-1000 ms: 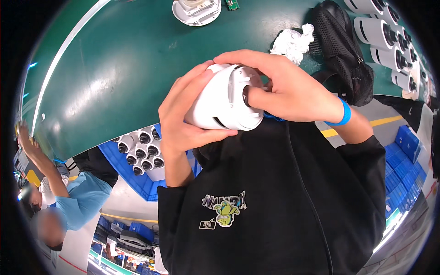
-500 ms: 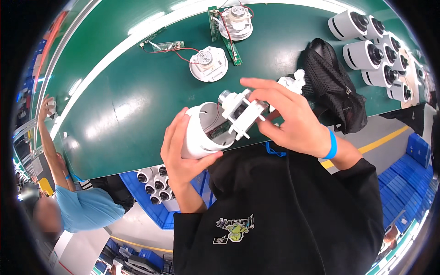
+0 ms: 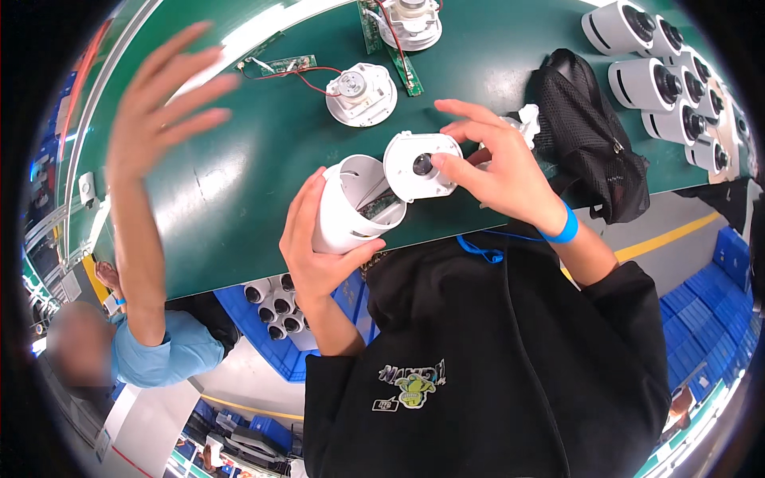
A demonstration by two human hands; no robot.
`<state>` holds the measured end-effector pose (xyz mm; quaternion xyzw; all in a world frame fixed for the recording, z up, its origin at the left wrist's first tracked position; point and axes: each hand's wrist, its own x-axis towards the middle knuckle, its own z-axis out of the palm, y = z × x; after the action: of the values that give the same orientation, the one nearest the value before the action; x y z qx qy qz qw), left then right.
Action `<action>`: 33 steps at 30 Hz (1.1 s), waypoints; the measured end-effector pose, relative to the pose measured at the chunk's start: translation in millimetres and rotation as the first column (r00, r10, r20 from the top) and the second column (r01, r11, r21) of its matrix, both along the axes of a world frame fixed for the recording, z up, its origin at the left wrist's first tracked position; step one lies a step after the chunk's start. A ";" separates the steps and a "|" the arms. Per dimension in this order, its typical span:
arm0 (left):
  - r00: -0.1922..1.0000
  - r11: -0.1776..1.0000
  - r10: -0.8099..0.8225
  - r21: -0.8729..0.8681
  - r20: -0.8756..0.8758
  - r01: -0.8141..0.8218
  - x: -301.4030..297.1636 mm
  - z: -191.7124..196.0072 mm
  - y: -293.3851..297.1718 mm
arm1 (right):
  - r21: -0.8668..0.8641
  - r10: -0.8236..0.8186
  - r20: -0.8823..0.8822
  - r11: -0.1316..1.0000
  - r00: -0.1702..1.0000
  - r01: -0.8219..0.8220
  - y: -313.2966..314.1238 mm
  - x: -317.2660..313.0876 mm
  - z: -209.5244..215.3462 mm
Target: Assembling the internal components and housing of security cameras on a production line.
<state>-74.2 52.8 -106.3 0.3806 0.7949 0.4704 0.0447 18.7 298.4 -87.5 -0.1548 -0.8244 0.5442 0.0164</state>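
My left hand (image 3: 319, 247) has its grip wrapped round the white camera housing (image 3: 347, 207) (open end up); my right hand (image 3: 494, 167) pinches the round lens module (image 3: 418, 165) just right of it. Both sit over the green tabletop (image 3: 255, 183).

Head-worn, looking steeply down, close over the hands; green table (image 3: 239, 175) fills the frame's upper half.

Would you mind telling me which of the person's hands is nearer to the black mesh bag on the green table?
The right hand is nearer, just left of the black mesh bag. The left hand is farther left, gripping the white camera housing.
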 end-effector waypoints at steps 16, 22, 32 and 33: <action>0.997 0.999 0.031 -0.041 0.064 -0.028 7.4 -1.4 -3.9 | 0.244 0.029 -0.132 0.970 0.991 0.005 -0.6 6.8 -10.7; 0.985 0.996 0.091 0.003 -0.149 -0.092 14.8 1.7 -9.0 | 0.255 -0.010 -0.183 0.965 0.983 0.057 -9.0 4.4 -14.7; 0.897 0.998 0.053 -0.002 -0.439 -0.060 1.5 0.1 -6.7 | 0.583 0.344 -0.463 0.812 0.817 -0.011 -36.8 -3.0 -0.9; 0.895 0.999 0.047 -0.003 -0.443 -0.054 0.6 2.6 -7.6 | 0.629 0.381 -0.431 0.777 0.818 -0.030 -39.5 -8.0 -0.2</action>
<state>-73.6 45.2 -103.7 0.4565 0.7974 0.3666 -0.1465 10.7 259.0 -87.7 0.1120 -0.9260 0.2764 0.2315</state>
